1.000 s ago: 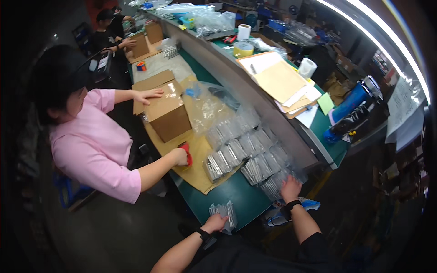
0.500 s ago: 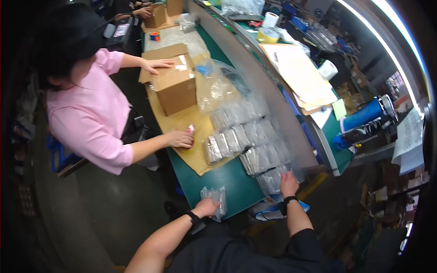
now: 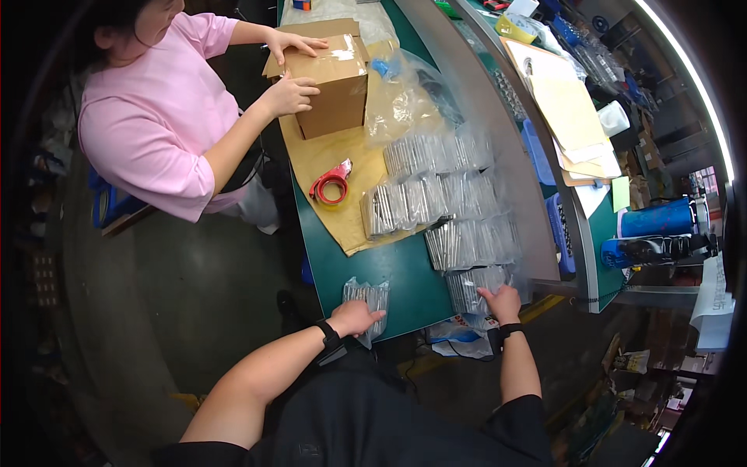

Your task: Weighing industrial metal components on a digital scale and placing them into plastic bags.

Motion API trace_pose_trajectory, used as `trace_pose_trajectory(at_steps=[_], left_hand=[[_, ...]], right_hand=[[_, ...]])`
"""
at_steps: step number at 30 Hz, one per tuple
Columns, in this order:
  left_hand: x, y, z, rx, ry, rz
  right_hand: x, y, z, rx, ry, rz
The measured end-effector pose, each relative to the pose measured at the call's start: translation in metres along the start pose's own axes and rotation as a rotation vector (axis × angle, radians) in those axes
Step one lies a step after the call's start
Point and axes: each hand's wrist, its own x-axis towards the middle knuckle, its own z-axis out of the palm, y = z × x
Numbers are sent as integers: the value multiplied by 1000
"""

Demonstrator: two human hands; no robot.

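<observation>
My left hand point(image 3: 355, 317) is closed around the lower part of a clear plastic bag of slim metal rods point(image 3: 366, 295), at the table's near edge. Only the bag's upper part and right edge show past the hand. To the right, my right hand point(image 3: 501, 303) grips the side of another bag of rods point(image 3: 471, 288), thumb on top and the other fingers partly hidden. That bag lies at the near end of several rows of similar bags point(image 3: 467, 243). Both wrists carry dark bands.
Across the green table point(image 3: 334, 253) a co-worker in pink has both hands on a cardboard box point(image 3: 334, 105). A red tape dispenser point(image 3: 331, 185) rests on brown paper point(image 3: 350, 226). On the right, a raised shelf holds papers point(image 3: 568, 101) and blue bottles point(image 3: 657, 218).
The co-worker has let go of the tape dispenser and moved that hand up to the box. My view has shifted; both my hands stay at their bags.
</observation>
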Motion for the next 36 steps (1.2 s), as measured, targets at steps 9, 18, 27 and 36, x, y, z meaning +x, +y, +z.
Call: trace_pose_trajectory(at_steps=[9, 18, 27, 36], left_hand=[[16, -13, 9, -5, 2, -4], [-11, -28, -6, -52, 11, 148], [-65, -80, -17, -297, -3, 274], [-181, -223, -47, -473, 175, 291]], right_hand=[[16, 5, 0, -85, -142, -272], [-33, -10, 8, 117, -172, -424], [-132, -62, 31, 292, -255, -421], [-238, -197, -1, 216, -281, -427]])
